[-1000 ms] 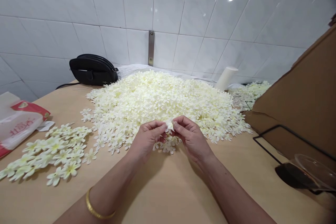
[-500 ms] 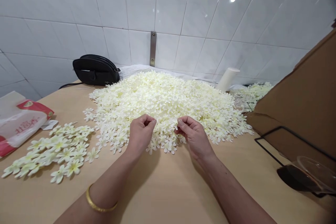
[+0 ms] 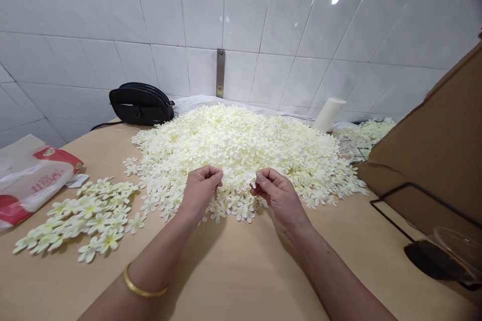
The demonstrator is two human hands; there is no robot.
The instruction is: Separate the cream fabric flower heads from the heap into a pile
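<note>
A big heap of cream cloth flower petals (image 3: 241, 148) lies on the tan table (image 3: 241, 271). My left hand (image 3: 199, 193) hovers at the heap's near edge, fingers pinched together; whatever is in the pinch is too small to make out. My right hand (image 3: 276, 195) is a little to its right, thumb and fingers pinched on a small white petal piece (image 3: 254, 181). A gold bangle (image 3: 141, 288) is on my left wrist. A smaller spread of yellow-centred flowers (image 3: 81, 213) lies to the left.
A black pouch (image 3: 140, 104) sits by the tiled wall. A red and white plastic packet (image 3: 32, 180) is at the left edge. A white cylinder (image 3: 327, 114), a cardboard box (image 3: 437, 150), a black wire frame (image 3: 417, 205) and a clear lid (image 3: 454, 251) are on the right.
My hands were together on one petal piece a second ago; they have pulled apart, the left moving left, the right keeping a white piece.
</note>
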